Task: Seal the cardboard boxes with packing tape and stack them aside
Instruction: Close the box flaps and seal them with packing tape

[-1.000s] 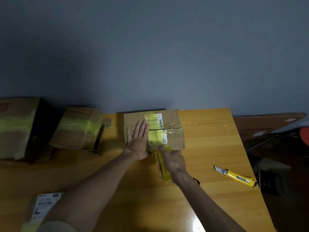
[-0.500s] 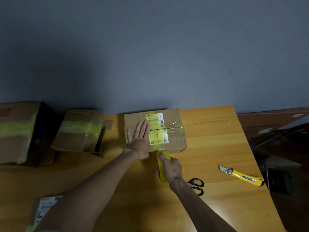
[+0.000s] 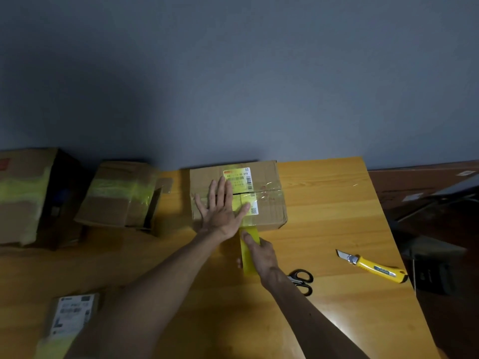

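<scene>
A small cardboard box (image 3: 269, 203) with a shipping label stands at the back of the wooden table (image 3: 337, 216). My left hand (image 3: 220, 208) lies flat on its top, fingers straight, thumb pressing the yellow tape strip over the label. My right hand (image 3: 261, 255) grips the yellow tape roll (image 3: 248, 257) just in front of the box, index finger laid along the strip running up the box's front face. Two boxes banded with yellow tape stand at the left: a medium one (image 3: 116, 195) and a large one (image 3: 23, 195).
Black-handled scissors (image 3: 302, 281) lie right of my right wrist. A yellow utility knife (image 3: 373, 266) lies with its blade out near the table's right edge. A small labelled parcel (image 3: 70, 317) sits at the front left. Dark clutter fills the floor to the right.
My right hand has pulled the tape roll toward me, away from the box's front. My left thumb has spread out onto the tape. The scissors have come into view.
</scene>
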